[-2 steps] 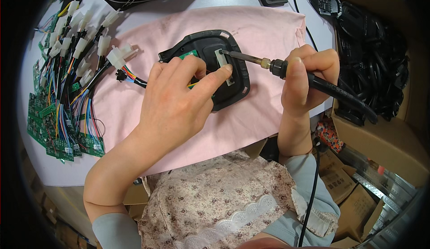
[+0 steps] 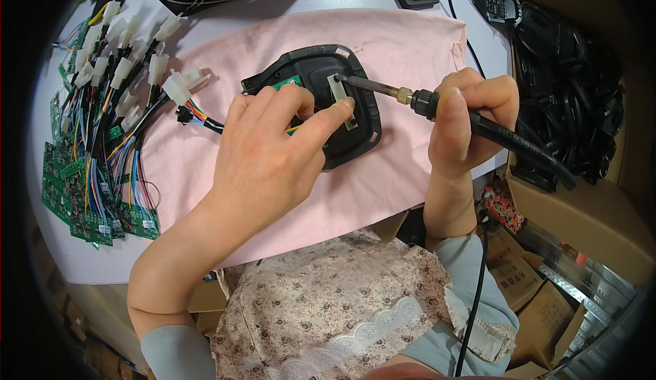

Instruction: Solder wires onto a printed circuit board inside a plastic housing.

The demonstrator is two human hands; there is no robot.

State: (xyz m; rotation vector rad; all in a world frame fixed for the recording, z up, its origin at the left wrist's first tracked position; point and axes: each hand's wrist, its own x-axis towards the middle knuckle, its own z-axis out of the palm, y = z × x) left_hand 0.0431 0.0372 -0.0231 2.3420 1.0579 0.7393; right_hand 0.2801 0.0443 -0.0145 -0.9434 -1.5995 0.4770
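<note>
- Here the black housing [image 2: 321,103] lies on the pink cloth [image 2: 383,45], just ahead of the person and slightly left of centre.
- The left hand [image 2: 273,154] rests on the housing from the near side; its fingers are spread flat, not gripping, and the forefinger [image 2: 335,111] presses a small pale plate [image 2: 340,96] against the housing top.
- The right hand [image 2: 468,124] is clamped in a fist round the black handle of a soldering iron [image 2: 437,106], thumb along the collar.
- The iron's long axis runs nearly level, from the fist at the right to the tip at the left, rising a little toward the tip. The tip touches the upper end of the plate, just beyond the forefinger.
- So the plate lies to the left of the right hand and under the left fingertip; the left hand is the nearer one, in contact, while the right reaches it only through the iron.
- A green board edge [image 2: 290,83] shows under the left fingers, and a wire bundle [image 2: 198,115] leads off the housing to the left toward white plugs [image 2: 181,86].
- Against the earlier frame, little differs: the hands and the iron keep the same pose and the tip sits at the same spot on the plate. Any shift is too slight to tell.
- More boards and wires [image 2: 89,175] lie at the far left, and a box of black parts [image 2: 574,100] stands to the right.
</note>
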